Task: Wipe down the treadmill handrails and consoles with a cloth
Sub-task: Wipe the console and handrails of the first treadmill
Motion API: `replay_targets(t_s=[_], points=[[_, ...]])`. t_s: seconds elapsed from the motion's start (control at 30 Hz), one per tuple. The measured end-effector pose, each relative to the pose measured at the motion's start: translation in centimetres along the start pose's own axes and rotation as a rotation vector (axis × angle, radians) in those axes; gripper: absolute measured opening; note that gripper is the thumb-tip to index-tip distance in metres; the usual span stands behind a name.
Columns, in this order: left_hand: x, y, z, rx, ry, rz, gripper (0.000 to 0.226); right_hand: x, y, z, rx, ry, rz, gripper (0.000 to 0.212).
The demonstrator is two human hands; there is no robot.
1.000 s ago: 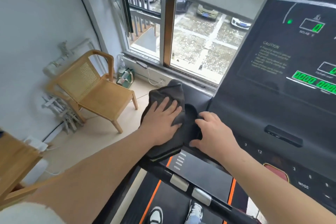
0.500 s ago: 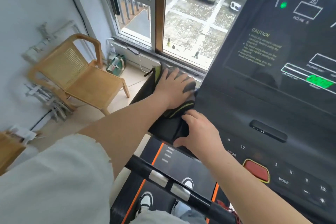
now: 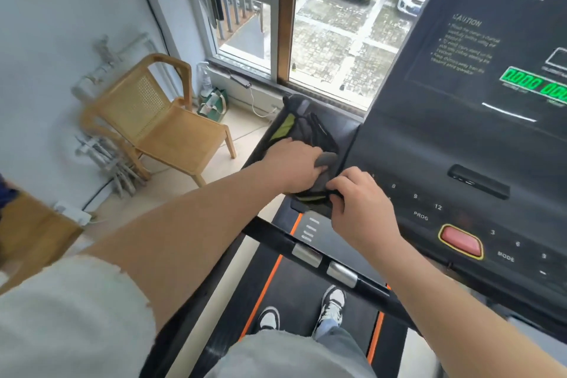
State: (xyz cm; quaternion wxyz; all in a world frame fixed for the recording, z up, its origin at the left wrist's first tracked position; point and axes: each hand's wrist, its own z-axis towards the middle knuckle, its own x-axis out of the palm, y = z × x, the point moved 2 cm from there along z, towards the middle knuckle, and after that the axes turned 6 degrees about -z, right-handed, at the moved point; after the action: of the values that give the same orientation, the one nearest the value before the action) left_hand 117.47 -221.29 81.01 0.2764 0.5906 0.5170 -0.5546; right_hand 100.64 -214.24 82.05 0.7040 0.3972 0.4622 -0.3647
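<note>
Cloth (image 3: 310, 135): dark grey, yellow-green trim, bunched up on the left wing of the treadmill console (image 3: 460, 147), at the console's left edge. One trim strip shows at the far left of the wing, another at the near edge.

Left hand (image 3: 294, 165): on top of the cloth, fingers curled down into it and gripping. A grey fold pokes out at the fingertips.

Right hand (image 3: 359, 205): just beside the left, almost touching. Fingers curled, pinching the cloth's near edge by the wing's near corner. Wrist lies over the console's lower left corner.

Console face is black, with green digits lit, number keys, and a red stop button (image 3: 460, 241) near its lower edge.

Black handrail (image 3: 306, 251) with two silver pads crosses under both forearms.

Shoes (image 3: 333, 304) on the belt below.

Wooden chair (image 3: 159, 119) by the wall, left. Window (image 3: 331, 33) beyond the console.
</note>
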Motion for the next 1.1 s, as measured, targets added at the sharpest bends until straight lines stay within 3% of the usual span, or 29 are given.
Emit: replay_targets(t_s=[0.1, 0.17, 0.23, 0.33, 0.47, 0.57, 0.67, 0.73, 0.8, 0.9, 1.03, 1.1], points=[[0.3, -2.2, 1.2, -0.066, 0.054, 0.027, 0.049, -0.1, 0.9, -1.8, 0.204, 0.084, 0.098, 0.024], [1.0, -2.4, 0.5, -0.081, 0.001, -0.015, 0.048, 0.1, 0.8, -3.1, 0.342, 0.189, 0.180, 0.028], [1.3, -2.1, -1.3, -0.050, -0.077, -0.122, 0.032, 0.0, 0.7, -4.2, 0.429, 0.250, 0.242, 0.028], [1.3, -1.5, -4.0, -0.079, -0.276, -0.446, 0.021, -0.6, 0.8, -5.5, 0.531, 0.249, 0.347, 0.024], [2.2, -2.9, -6.8, -0.351, -0.442, -0.841, 0.026, -2.3, 0.3, -5.5, 0.577, 0.178, 0.382, 0.039], [1.7, -5.9, -5.8, -0.462, -0.437, -1.195, 0.037, -3.3, -0.7, -5.3, 0.618, 0.145, 0.398, 0.043], [2.2, -8.9, -3.1, -0.215, -0.173, -0.900, 0.042, -3.3, -1.8, -5.5, 0.658, 0.147, 0.397, 0.043], [2.7, -9.1, -1.8, -0.176, -0.157, -0.699, 0.047, -3.1, -2.5, -5.8, 0.681, 0.149, 0.400, 0.041], [2.7, -8.5, -2.3, -0.177, -0.198, -0.730, 0.047, -3.0, -2.8, -6.1, 0.695, 0.160, 0.409, 0.038], [3.0, -6.7, -5.7, -0.187, -0.249, -0.886, 0.029, -2.7, -2.4, -6.1, 0.656, 0.260, 0.405, 0.027], [2.3, -2.4, -10.6, -0.292, -0.009, -0.958, 0.037, -1.8, -1.7, -6.7, 0.557, 0.464, 0.331, 0.032], [0.4, -0.3, -12.8, -0.345, -0.034, -1.016, 0.034, -1.3, -1.8, -7.7, 0.495, 0.570, 0.319, 0.040]])
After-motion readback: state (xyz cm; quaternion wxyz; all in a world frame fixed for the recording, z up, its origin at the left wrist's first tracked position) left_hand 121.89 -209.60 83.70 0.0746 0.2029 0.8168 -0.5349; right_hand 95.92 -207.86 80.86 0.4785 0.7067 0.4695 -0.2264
